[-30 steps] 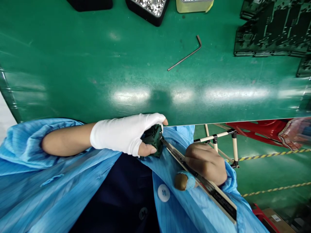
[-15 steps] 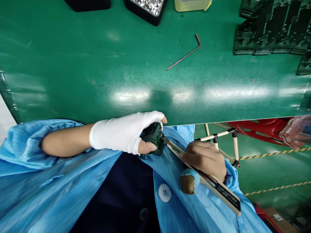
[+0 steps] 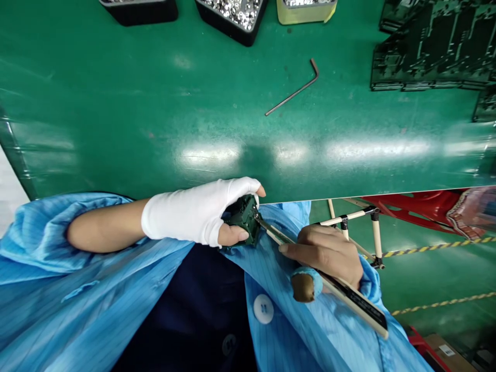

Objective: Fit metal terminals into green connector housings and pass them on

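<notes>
My left hand (image 3: 189,211), in a white fingerless glove, is closed around a small dark green block-shaped part (image 3: 248,219) just off the table's front edge. Thumb and fingers grip it from opposite sides, hiding much of it. My right hand (image 3: 329,256) is wrapped around a long slim tool (image 3: 356,302) with a cream body, a black label and a narrow metal front end. Its tip meets the right side of the green part; the exact contact is too small to make out. A round brown end wrapped in blue (image 3: 304,287) shows below my right fingers.
An L-shaped hex key (image 3: 292,94) lies on the green table (image 3: 127,113). Two black bins (image 3: 248,39) (image 3: 143,14) and a yellow bin (image 3: 306,15) with small metal parts stand at the back. Dark green moulded parts (image 3: 430,57) sit back right. A red stool (image 3: 418,206) and pipe frame (image 3: 375,232) are beyond the edge.
The tool's rear end has swung slightly up and right with my right hand. My left hand still grips the green part in nearly the same place. The view has tilted a little.
</notes>
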A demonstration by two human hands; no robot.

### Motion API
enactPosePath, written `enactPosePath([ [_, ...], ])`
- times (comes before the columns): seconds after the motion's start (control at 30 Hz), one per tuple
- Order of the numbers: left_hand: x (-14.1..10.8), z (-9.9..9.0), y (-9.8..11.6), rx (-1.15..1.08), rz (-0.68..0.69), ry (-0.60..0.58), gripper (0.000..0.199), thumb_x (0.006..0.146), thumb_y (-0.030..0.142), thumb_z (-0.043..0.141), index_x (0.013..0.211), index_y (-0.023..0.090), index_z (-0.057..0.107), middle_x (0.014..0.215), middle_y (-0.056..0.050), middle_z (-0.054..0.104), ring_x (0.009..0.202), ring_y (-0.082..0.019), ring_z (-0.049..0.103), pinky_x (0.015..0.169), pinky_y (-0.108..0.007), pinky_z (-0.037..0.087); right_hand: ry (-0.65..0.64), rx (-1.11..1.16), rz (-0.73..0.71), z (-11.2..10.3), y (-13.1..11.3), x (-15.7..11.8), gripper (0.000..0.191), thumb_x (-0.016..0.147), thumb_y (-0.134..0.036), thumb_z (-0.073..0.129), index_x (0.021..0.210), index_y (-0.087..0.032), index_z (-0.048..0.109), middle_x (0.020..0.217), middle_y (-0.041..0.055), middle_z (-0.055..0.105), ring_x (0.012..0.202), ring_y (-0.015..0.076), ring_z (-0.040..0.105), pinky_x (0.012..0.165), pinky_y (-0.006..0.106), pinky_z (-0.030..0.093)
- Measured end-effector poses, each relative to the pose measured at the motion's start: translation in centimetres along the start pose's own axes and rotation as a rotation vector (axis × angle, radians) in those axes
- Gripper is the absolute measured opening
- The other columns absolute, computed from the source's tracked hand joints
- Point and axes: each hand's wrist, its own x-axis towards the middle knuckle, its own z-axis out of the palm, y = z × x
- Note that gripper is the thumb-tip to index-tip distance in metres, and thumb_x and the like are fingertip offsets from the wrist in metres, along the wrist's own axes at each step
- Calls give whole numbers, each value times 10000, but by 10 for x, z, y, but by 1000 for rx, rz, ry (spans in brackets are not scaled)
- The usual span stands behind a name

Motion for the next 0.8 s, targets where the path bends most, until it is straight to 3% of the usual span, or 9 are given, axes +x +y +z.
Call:
enactPosePath([
  [0.37, 0, 0, 0, -17, 33, 4, 493, 792, 503, 608, 1186, 241, 467, 962, -60, 632, 781, -228, 614, 666, -341, 511, 158, 34, 22, -2, -4, -10, 286, 998, -372, 490, 1044, -164, 681, 565, -26, 484, 500, 130, 491, 501, 267, 439],
  [0.57, -1, 1, -1, -16, 26, 1, 497, 819, 507, 577, 1186, 190, 466, 1024, -86, 628, 858, -248, 628, 718, -358, 515, 77, 53, -27, 1, 0, -5, 270, 998, -335, 472, 1068, -146, 651, 580, -7, 507, 497, 143, 491, 465, 286, 407],
  [0.8, 0, 2, -1, -20, 26, -6, 521, 801, 550, 592, 1194, 235, 458, 1053, -87, 635, 882, -265, 632, 719, -366, 523, 1, 41, -21, 0, 1, -2, 249, 994, -350, 451, 1046, -171, 616, 601, -14, 517, 496, 142, 504, 467, 284, 427],
])
